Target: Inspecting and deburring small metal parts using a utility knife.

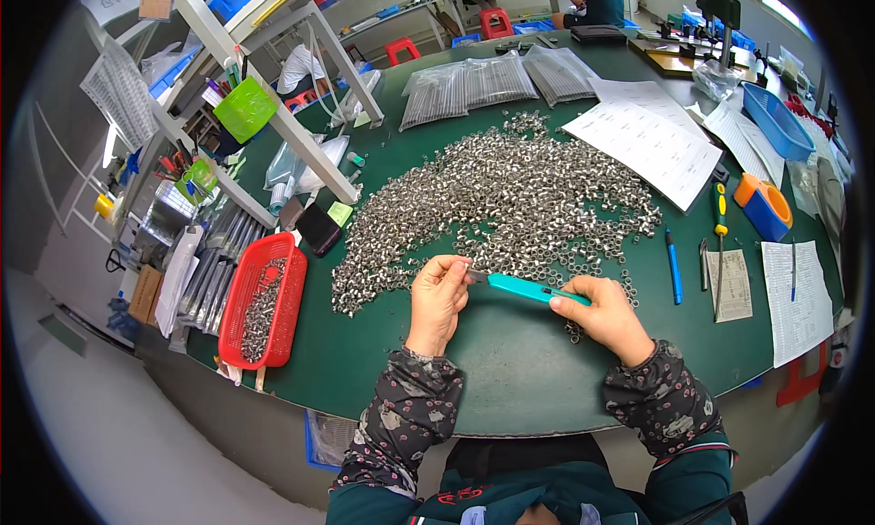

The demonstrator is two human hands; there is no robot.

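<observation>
My right hand (pixel 603 313) is closed around the handle end of a teal utility knife (pixel 529 288), its thumb lying along the top. The knife points left, and its blade reaches the fingertips of my left hand (pixel 439 297). Those fingers are pinched together at the blade tip; whatever they hold is too small to make out. Just beyond both hands, a wide heap of small silver metal rings (pixel 510 197) spreads over the green tabletop (pixel 510 379). A few rings lie close beside my right hand.
At left stands a red basket (pixel 296 297) partly filled with metal pieces, near a black phone (pixel 318 229). Bagged metal tubes (pixel 492 80) lie at the back. Rightward are papers (pixel 647 142), a blue pen (pixel 673 265), a screwdriver (pixel 720 211) and a tape dispenser (pixel 764 206). Other people sit farther off.
</observation>
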